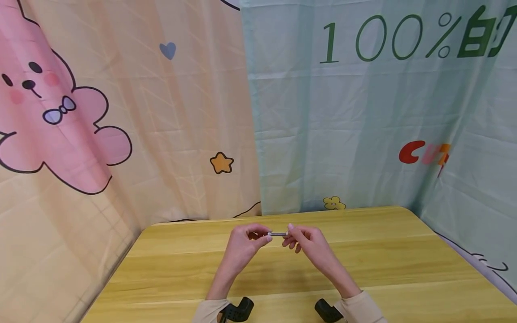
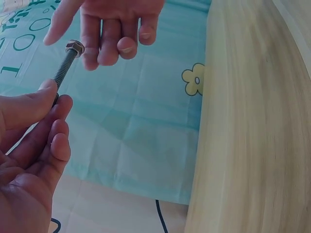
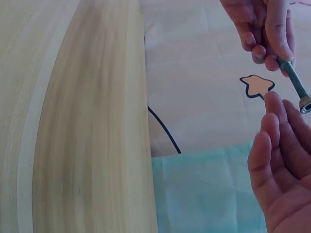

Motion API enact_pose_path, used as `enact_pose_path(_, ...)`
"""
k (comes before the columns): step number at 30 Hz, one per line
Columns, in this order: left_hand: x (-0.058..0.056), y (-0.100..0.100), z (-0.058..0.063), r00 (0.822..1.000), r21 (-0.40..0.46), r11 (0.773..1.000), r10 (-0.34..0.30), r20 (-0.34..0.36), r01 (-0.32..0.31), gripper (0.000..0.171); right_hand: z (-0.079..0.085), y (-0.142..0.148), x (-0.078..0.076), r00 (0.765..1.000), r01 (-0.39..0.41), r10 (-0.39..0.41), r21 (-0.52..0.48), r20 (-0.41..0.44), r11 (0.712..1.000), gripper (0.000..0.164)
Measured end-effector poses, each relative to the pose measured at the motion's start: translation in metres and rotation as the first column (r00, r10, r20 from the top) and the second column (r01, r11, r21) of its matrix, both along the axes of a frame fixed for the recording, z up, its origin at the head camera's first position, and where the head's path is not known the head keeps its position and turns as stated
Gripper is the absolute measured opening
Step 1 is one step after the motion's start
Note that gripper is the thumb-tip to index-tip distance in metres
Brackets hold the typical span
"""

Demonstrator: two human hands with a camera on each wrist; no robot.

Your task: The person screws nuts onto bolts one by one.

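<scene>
Above the table, my left hand (image 1: 243, 244) pinches a metal bolt (image 1: 278, 234) by one end between thumb and fingers. The bolt's threaded shank (image 2: 64, 68) sticks out toward the right hand, and a hex nut (image 2: 74, 47) sits at its far end. Fingers and thumb hide the pinched end. Around the nut, my right hand (image 1: 310, 241) is held with loosely bent fingers. In the left wrist view its thumb stands off from the nut, while the index fingertip lies right beside it. The right wrist view shows the nut (image 3: 305, 104) just above the right fingers.
A wooden table (image 1: 177, 269) spreads beneath both hands. Printed curtains hang behind it, a peach one (image 1: 181, 112) at the left and a pale blue one (image 1: 323, 112) at the right. Black wrist camera mounts (image 1: 238, 309) show near the sleeves.
</scene>
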State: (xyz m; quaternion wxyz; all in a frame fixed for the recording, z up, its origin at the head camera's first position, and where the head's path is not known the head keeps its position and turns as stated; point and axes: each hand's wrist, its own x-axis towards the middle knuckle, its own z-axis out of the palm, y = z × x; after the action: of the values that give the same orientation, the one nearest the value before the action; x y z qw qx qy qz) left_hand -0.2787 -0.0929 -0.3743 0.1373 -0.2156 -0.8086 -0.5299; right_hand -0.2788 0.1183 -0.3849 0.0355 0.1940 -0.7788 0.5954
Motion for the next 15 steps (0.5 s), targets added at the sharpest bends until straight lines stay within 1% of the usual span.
enact_pose_path(1, 0.0004, 0.0000, 0.0001, 1.000, 0.001, 1.000, 0.001, 0.000, -0.001, 0.006, 0.0001, 0.0001, 0.0002, 1.000, -0.006, 0.006, 0.003, -0.005, 1.000, 0.036)
enact_pose_path(4, 0.0009, -0.0002, -0.0003, 1.000, -0.002, 1.000, 0.010, -0.004, -0.010, 0.007, -0.0003, 0.0000, -0.0004, 0.998, -0.039, 0.041, 0.025, -0.053, 0.999, 0.027)
enact_pose_path(7, 0.0003, -0.0007, -0.0008, 1.000, -0.002, 1.000, 0.022, -0.001, -0.022, 0.006, -0.0018, -0.0005, -0.0017, 0.991, -0.063, 0.067, 0.033, -0.112, 0.997, 0.031)
enact_pose_path(9, 0.0000, -0.0012, -0.0008, 1.000, -0.003, 1.000, 0.028, 0.002, -0.028, 0.007, -0.0025, 0.0002, -0.0025, 0.985, -0.087, 0.090, 0.024, -0.145, 0.996, 0.030)
enact_pose_path(12, -0.0004, -0.0017, -0.0002, 1.000, 0.002, 1.000, 0.029, 0.005, -0.029, 0.007, -0.0031, 0.0020, -0.0030, 0.980, -0.115, 0.114, 0.007, -0.161, 0.993, 0.024)
enact_pose_path(15, -0.0003, -0.0018, 0.0005, 1.000, 0.003, 1.000, 0.025, 0.009, -0.025, 0.006, -0.0031, 0.0036, -0.0031, 0.981, -0.133, 0.131, -0.001, -0.142, 0.991, 0.022)
